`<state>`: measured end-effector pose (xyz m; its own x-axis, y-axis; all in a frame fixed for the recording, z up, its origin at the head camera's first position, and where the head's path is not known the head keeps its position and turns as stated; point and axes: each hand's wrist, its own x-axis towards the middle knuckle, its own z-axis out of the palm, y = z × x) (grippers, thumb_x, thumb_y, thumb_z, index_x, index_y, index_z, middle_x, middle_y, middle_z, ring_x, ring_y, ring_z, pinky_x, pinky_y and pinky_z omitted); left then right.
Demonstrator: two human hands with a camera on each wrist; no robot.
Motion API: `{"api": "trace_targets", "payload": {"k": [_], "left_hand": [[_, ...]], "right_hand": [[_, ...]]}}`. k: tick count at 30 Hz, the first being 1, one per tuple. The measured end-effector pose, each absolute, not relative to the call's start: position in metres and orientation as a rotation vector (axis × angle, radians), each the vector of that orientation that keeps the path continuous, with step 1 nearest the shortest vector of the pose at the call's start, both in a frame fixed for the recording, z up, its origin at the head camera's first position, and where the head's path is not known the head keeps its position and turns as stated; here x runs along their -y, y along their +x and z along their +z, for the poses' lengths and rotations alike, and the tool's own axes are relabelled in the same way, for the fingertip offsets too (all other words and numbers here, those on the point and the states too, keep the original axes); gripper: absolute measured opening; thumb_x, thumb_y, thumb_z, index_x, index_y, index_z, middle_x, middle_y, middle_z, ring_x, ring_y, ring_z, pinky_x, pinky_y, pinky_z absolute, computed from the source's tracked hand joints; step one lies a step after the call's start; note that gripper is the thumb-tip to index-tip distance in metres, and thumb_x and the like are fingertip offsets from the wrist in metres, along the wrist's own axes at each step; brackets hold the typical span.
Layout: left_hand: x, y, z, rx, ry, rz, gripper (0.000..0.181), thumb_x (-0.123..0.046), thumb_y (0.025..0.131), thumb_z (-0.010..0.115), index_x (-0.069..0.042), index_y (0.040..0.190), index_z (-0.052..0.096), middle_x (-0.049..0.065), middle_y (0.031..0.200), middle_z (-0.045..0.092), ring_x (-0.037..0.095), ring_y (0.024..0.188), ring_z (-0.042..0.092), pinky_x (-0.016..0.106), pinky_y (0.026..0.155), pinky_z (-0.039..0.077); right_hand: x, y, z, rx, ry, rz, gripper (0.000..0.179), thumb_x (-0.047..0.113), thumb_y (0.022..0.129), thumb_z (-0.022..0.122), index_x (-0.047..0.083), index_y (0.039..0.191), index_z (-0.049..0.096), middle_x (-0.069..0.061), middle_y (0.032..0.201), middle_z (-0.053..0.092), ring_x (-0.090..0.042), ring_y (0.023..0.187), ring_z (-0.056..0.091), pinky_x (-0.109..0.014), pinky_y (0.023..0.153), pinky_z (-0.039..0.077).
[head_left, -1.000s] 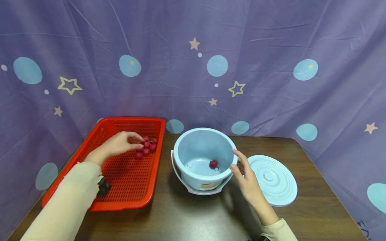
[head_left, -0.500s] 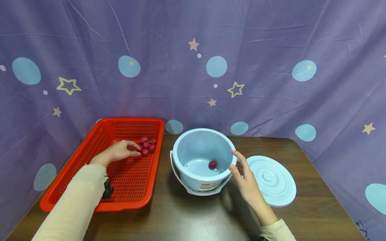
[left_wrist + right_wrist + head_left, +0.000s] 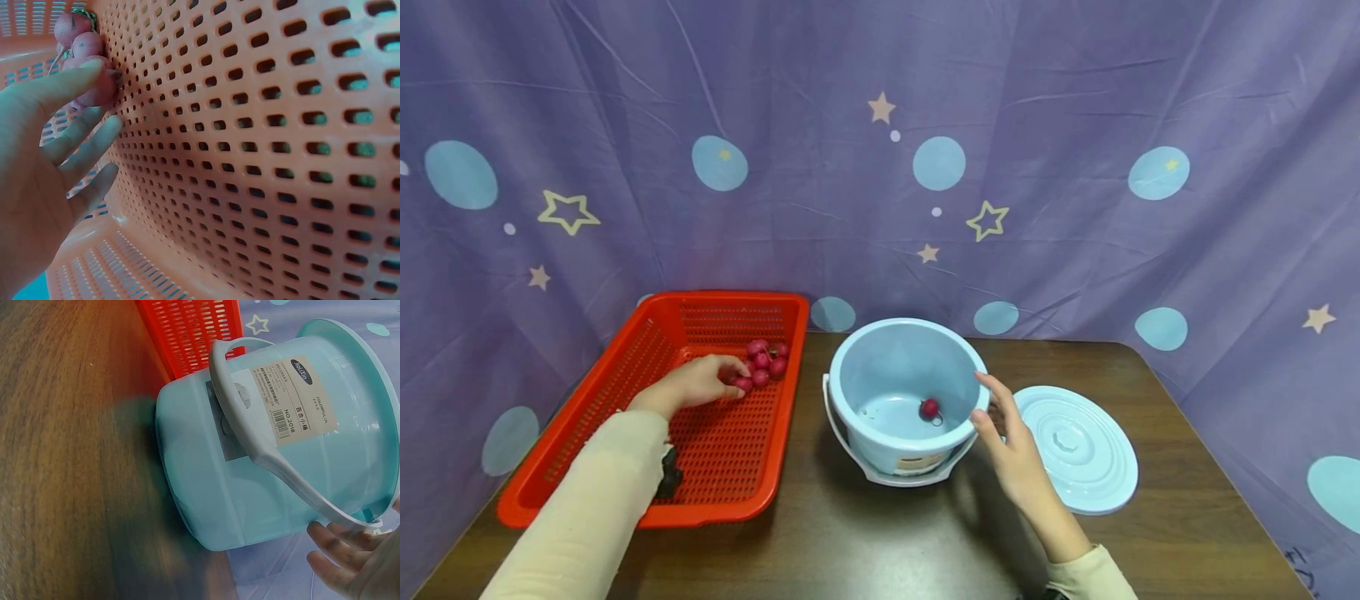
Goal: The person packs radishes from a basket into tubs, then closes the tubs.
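Observation:
In the head view my left hand (image 3: 703, 382) reaches into the red basket (image 3: 730, 467). Its thumb and fingers pinch a red radish (image 3: 743, 384) at the near end of a cluster. The left wrist view shows the thumb across that radish (image 3: 97, 84), with the other fingers spread below. More radishes (image 3: 762, 361) lie against the basket's right side. My right hand (image 3: 1018, 454) rests against the right rim of a light blue bucket (image 3: 868, 429), fingers spread and relaxed, near the handle's joint in the right wrist view. One radish (image 3: 929, 408) lies on the bucket's bottom.
A light blue lid (image 3: 1097, 454) lies flat on the wooden table (image 3: 880, 542), right of the bucket. The bucket's pale handle (image 3: 904, 481) hangs down at its front. A purple patterned curtain (image 3: 820, 167) stands close behind the table.
My left hand has moved down and slightly nearer in the basket, and its fingertips have closed round the nearest radish. My right hand and the bucket have stayed in place.

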<state>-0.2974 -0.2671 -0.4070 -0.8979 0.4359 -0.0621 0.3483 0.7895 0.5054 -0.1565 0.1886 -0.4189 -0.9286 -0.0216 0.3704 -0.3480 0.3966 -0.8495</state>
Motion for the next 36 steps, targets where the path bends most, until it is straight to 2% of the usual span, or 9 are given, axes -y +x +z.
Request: {"api": "trace_targets", "payload": {"k": [8, 12, 21, 25, 30, 36], "left_hand": [[0.269, -0.297, -0.405, -2.781, 0.643, 0.766, 0.024, -0.013, 0.088, 0.075, 0.000, 0.107, 0.069, 0.017, 0.107, 0.069, 0.035, 0.104, 0.063, 0.053, 0.092, 0.046], [0.266, -0.295, -0.396, -2.789, 0.664, 0.750, 0.025, -0.016, 0.089, 0.074, -0.001, 0.108, 0.070, 0.017, 0.107, 0.070, 0.037, 0.105, 0.063, 0.055, 0.092, 0.046], [0.258, -0.286, -0.369, -2.885, 0.617, 0.563, 0.030, -0.029, 0.093, 0.069, -0.012, 0.118, 0.071, 0.013, 0.115, 0.068, 0.036, 0.108, 0.062, 0.057, 0.090, 0.046], [0.254, -0.281, -0.356, -2.923, 0.602, 0.591, 0.034, -0.033, 0.095, 0.067, -0.013, 0.122, 0.070, 0.011, 0.116, 0.069, 0.031, 0.103, 0.064, 0.054, 0.086, 0.048], [0.246, -0.275, -0.337, -2.978, 0.646, 0.619, 0.032, -0.032, 0.093, 0.070, -0.017, 0.121, 0.071, 0.003, 0.109, 0.071, 0.022, 0.095, 0.064, 0.048, 0.081, 0.050], [0.233, -0.266, -0.320, -3.005, 0.715, 0.644, 0.033, -0.038, 0.090, 0.073, -0.020, 0.117, 0.072, -0.003, 0.106, 0.071, 0.019, 0.095, 0.063, 0.045, 0.082, 0.049]], "right_hand": [[-0.188, -0.158, -0.421, 2.361, 0.332, 1.537, 0.049, 0.014, 0.102, 0.053, 0.021, 0.149, 0.040, -0.018, 0.128, 0.060, -0.027, 0.108, 0.060, -0.044, 0.092, 0.048], [-0.188, -0.158, -0.421, 2.358, 0.336, 1.542, 0.049, 0.015, 0.102, 0.054, 0.022, 0.149, 0.040, -0.018, 0.129, 0.060, -0.026, 0.108, 0.060, -0.046, 0.092, 0.048], [-0.189, -0.157, -0.420, 2.359, 0.331, 1.537, 0.050, 0.016, 0.102, 0.053, 0.024, 0.149, 0.039, -0.018, 0.130, 0.059, -0.026, 0.107, 0.061, -0.048, 0.091, 0.048], [-0.190, -0.157, -0.420, 2.364, 0.330, 1.527, 0.050, 0.016, 0.102, 0.053, 0.024, 0.149, 0.039, -0.018, 0.131, 0.058, -0.028, 0.109, 0.061, -0.045, 0.092, 0.048], [-0.190, -0.158, -0.421, 2.370, 0.330, 1.521, 0.050, 0.016, 0.102, 0.053, 0.024, 0.149, 0.039, -0.018, 0.132, 0.058, -0.029, 0.112, 0.060, -0.039, 0.094, 0.048], [-0.190, -0.157, -0.420, 2.365, 0.341, 1.522, 0.049, 0.015, 0.103, 0.052, 0.022, 0.150, 0.039, -0.019, 0.132, 0.058, -0.029, 0.112, 0.060, -0.036, 0.093, 0.048]]}}
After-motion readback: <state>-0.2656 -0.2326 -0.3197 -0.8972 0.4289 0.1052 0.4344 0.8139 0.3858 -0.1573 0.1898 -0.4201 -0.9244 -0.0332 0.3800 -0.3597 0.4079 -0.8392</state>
